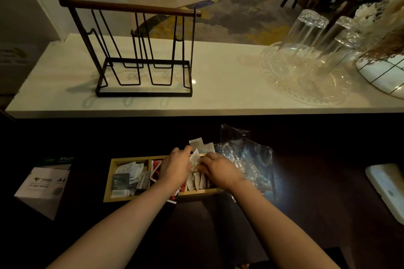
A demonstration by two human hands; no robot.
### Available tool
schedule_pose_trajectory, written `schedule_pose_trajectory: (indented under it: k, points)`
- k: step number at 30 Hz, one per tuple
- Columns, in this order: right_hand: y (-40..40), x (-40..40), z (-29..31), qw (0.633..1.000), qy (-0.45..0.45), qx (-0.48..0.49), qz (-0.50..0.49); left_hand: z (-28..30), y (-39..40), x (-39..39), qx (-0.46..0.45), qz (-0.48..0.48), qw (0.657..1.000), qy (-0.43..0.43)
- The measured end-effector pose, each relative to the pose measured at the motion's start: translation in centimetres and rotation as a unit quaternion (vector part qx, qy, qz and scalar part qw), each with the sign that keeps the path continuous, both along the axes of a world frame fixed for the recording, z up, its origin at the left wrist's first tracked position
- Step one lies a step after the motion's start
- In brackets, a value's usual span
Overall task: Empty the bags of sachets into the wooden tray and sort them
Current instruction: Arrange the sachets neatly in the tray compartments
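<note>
while both hands sort | wooden tray (109, 183) holds sachets (129, 176) | grips: cannot tell

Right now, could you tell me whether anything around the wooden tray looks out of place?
Yes: one red sachet pokes out over the front wall of the wooden tray, and two pale sachets lie behind it beside the crumpled clear bag, outside any compartment.

I can read "A4" on the white paper box (43, 183) at my left, and the green band along its top starts "Mul", then blurs. The sachets' print is too small for me to read.
</note>
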State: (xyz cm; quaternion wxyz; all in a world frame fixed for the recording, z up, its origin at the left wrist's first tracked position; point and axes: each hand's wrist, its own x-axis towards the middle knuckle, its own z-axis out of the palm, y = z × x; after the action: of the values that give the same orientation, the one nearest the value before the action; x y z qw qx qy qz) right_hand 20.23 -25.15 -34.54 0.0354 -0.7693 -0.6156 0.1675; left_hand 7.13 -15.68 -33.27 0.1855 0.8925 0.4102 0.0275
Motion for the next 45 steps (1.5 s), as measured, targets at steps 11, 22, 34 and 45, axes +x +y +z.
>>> schedule_pose_trajectory:
  k: [11, 22, 34, 45]
  points:
    - [0.0, -0.4, -0.6, 0.996, -0.065, 0.058, -0.016, -0.6, -0.3, 1.9, 0.117, -0.138, 0.973, 0.145]
    - [-2.7, 0.5, 0.4, 0.921, 0.207, 0.182, -0.274, 0.0, -0.5, 1.2, 0.068, -0.133, 0.987, 0.053]
    - [-0.5, 0.6, -0.2, 0.953, 0.193, 0.068, -0.222, -1.2, -2.2, 1.2, 0.008, -0.096, 0.993, 0.067]
    - [0.9, 3.5, -0.6, 0.967, 0.112, 0.106, -0.201, -1.9, -1.5, 1.0, 0.014, -0.073, 0.996, -0.051]
